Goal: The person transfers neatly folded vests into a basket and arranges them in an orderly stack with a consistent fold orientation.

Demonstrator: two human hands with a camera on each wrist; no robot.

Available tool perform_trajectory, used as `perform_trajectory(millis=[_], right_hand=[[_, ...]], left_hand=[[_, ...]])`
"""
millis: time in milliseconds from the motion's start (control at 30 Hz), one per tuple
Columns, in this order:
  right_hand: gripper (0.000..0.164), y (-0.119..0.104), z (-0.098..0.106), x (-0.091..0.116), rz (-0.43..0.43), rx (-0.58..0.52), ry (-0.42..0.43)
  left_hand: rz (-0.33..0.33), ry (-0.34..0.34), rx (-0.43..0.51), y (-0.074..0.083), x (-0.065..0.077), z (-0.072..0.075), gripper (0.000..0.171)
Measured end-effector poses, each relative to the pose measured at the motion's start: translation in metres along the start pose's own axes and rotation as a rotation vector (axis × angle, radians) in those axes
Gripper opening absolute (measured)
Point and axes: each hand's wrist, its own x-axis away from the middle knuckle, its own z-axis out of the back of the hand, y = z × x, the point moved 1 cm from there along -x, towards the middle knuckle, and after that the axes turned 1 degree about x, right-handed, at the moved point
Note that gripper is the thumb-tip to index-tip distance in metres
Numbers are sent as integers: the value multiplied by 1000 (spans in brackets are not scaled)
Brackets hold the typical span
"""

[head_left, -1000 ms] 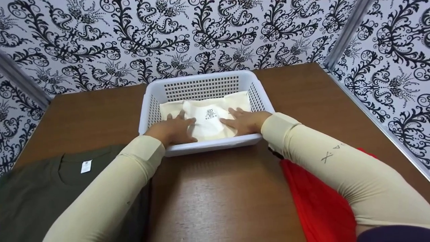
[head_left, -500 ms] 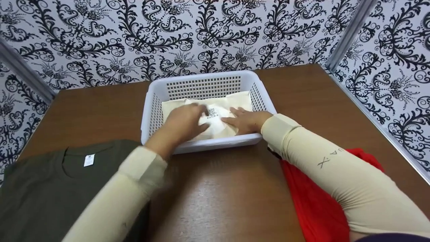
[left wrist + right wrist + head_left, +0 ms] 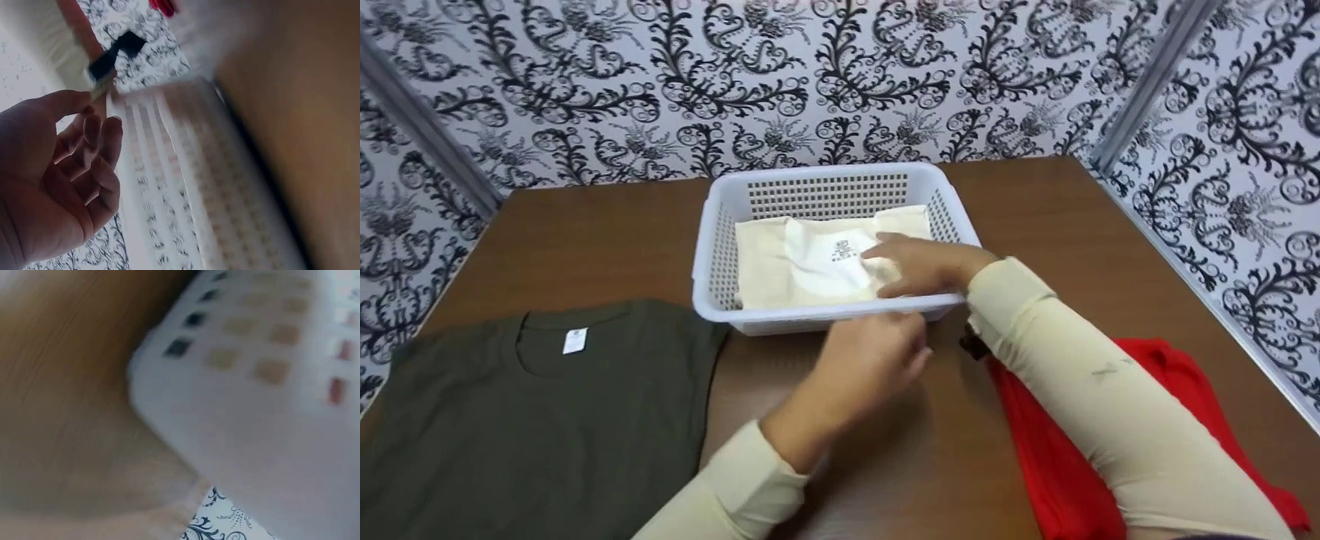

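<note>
A folded cream garment (image 3: 769,262), with printed lettering on its white inner part, lies inside a white plastic basket (image 3: 810,315). My right hand (image 3: 926,264) is over the garment's right side, its fingers loosely extended; whether they touch the cloth I cannot tell. In front of the basket, my left hand (image 3: 874,360) is above the table and holds nothing. Its fingers hang loosely curled in the left wrist view, where the basket's perforated side shows beside the hand (image 3: 73,169). The right wrist view has a blurred basket wall (image 3: 253,433) but none of the fingers.
A dark green T-shirt (image 3: 615,420) with a white neck label is spread at the left of the wooden table (image 3: 600,240). Red cloth (image 3: 1065,472) lies at the right, partly under my right forearm. Patterned panels (image 3: 825,82) stand behind and beside the table.
My left hand has lifted off the cream garment, left the basket and moved right and toward me. My right hand stays over the garment, its fingers slightly raised and drawn in.
</note>
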Motion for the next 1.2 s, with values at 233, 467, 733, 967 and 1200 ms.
perform_trajectory(millis=[233, 467, 733, 967, 1200], right_hand=[[34, -30, 15, 22, 125, -79, 357], [10, -90, -2, 50, 322, -258, 678], [16, -170, -55, 42, 284, -667, 343], [42, -209, -101, 21, 22, -1372, 6], [50, -226, -114, 3, -81, -1671, -66]], left_hand=[[31, -118, -70, 11, 12, 6, 17], [1, -287, -133, 15, 59, 36, 25], [213, -322, -14, -22, 138, 90, 14], [591, -343, -99, -88, 178, 128, 13], [690, -375, -115, -149, 214, 150, 20]])
